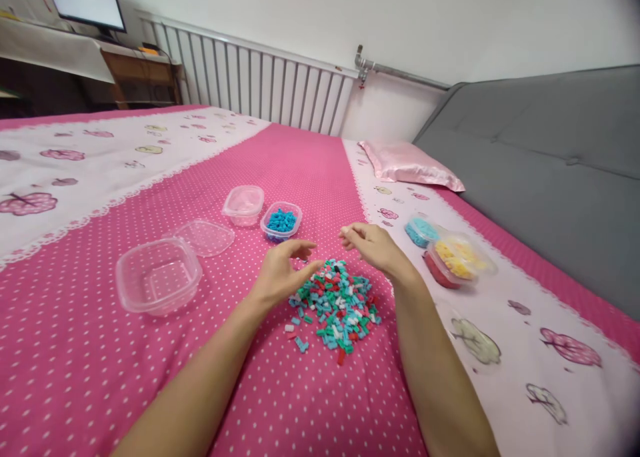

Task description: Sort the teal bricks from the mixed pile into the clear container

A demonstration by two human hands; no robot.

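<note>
A heap of small teal, red, green and white blocks (336,305) lies on the pink dotted bedspread (300,403). My left hand (281,271) hovers at the heap's left edge, fingers curled loosely and apart, with nothing seen in it. My right hand (371,245) is just above the heap's far side, its fingertips pinched together on something too small to make out. Beyond the hands stands a small tub of blue blocks (281,221), with an empty small tub (243,205) to its left.
A larger clear container (158,275) and its lid (205,237) lie at the left. Tubs of teal (421,231), yellow (457,255) and red (436,271) pieces stand at the right. A pink pillow (409,165), grey headboard (550,170) and radiator (260,87) are behind.
</note>
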